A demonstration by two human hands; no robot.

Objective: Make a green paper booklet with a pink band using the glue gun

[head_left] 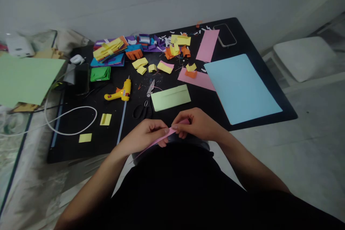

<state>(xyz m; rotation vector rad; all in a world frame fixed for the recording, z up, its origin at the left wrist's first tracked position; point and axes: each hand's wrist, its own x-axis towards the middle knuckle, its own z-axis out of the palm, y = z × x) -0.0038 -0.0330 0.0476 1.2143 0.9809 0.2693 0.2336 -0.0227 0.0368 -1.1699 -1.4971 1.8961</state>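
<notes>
Between my two hands, at the front edge of the black table, runs a narrow pink paper strip (170, 132). My left hand (147, 134) pinches it with thumb and fingers, and its tail slants down to the lower left. My right hand (196, 124) grips the other end, thumb pressed near the left thumb. Just beyond the hands lies a creased light green paper piece (171, 97). Black-handled scissors (145, 105) rest left of it, blades pointing away. Farther left is a yellow glue gun (120, 91).
A blue paper sheet (242, 88) covers the table's right side, near pink paper pieces (207, 46) and a phone (225, 36). Folded coloured papers (110, 50) and scraps lie at the back. A white cable (72, 133) loops at left. A white stool (304, 57) stands right.
</notes>
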